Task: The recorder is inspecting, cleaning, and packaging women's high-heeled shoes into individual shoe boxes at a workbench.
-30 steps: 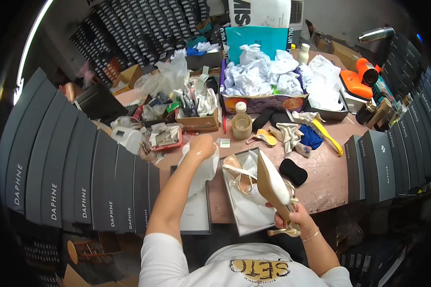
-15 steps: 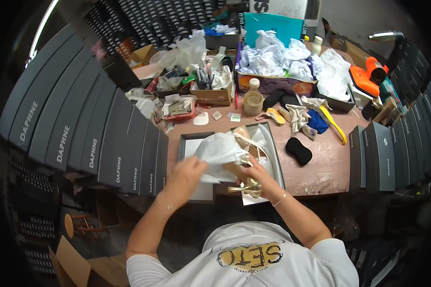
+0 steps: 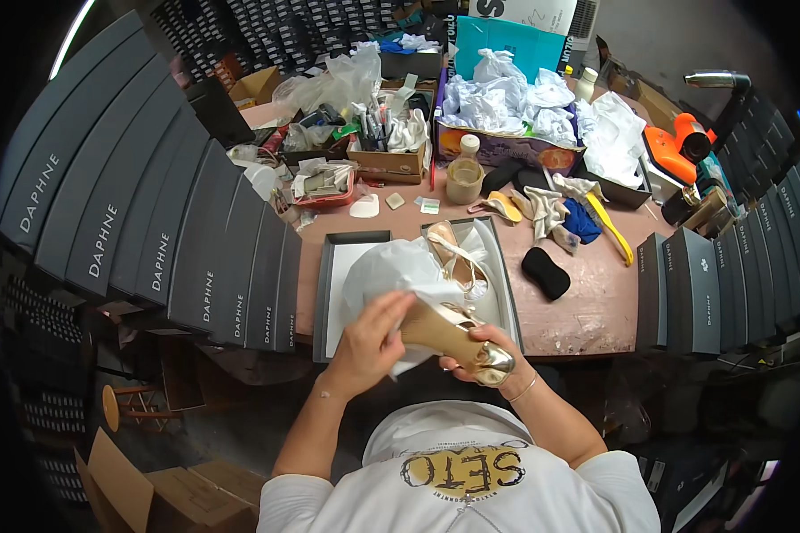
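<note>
A gold shoe (image 3: 437,330) lies tilted above an open grey shoebox (image 3: 514,313), its shiny toe toward me. My right hand (image 3: 507,354) is closed around the toe end. White tissue paper (image 3: 378,268) drapes over the box and against the shoe's other end. There my left hand (image 3: 369,345) pinches the tissue, fingers together; part of its grip is hidden. Behind them, a second shoe (image 3: 444,238) with pale straps rests in the box on white paper.
Grey shoeboxes (image 3: 187,240) stand in rows at left and right. A black oval pad (image 3: 545,274), a yellow-handled tool (image 3: 615,233), cloths and a jar (image 3: 465,180) are on the table. A carton of crumpled white paper (image 3: 507,102) stands behind.
The gold shoe has turned and come nearer to me, its toe now toward my right wrist. My left hand has moved right, up to the shoe's other end, and the tissue has shifted.
</note>
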The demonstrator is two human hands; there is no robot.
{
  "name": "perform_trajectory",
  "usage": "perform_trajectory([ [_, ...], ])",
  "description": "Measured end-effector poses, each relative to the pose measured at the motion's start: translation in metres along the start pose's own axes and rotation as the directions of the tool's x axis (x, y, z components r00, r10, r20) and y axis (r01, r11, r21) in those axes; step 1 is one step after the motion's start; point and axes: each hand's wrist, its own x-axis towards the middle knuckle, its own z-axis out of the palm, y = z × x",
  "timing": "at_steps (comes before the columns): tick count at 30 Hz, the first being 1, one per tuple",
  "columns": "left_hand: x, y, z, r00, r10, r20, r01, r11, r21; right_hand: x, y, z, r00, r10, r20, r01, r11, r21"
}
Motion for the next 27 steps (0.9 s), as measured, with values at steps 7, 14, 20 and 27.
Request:
perform_trajectory([
  [7, -0.011, 0.044, 0.014, 0.936, 0.320, 0.150, -0.317, 0.947, -0.044, 0.072, 0.045, 0.026, 0.685, -0.727, -0.046, 0.342, 0.377, -0.861],
  [14, -0.042, 0.058, 0.050, 0.893, 0.408, 0.193, -0.323, 0.876, -0.358, 0.097, 0.051, 0.032, 0.709, -0.682, 0.179, 0.289, 0.050, -0.956],
  [20, -0.072, -0.044, 0.054, 0.718, -0.485, -0.500, 0.226, 0.841, -0.491, 0.133, 0.032, 0.022, 0.886, -0.288, 0.364, 0.152, -0.562, -0.813],
  [27, -0.120, -0.151, 0.066, 0.648, -0.551, -0.525, 0.365, 0.830, -0.421, 0.063, -0.026, 0.020, 0.912, -0.400, 0.094, -0.132, -0.501, -0.855],
])
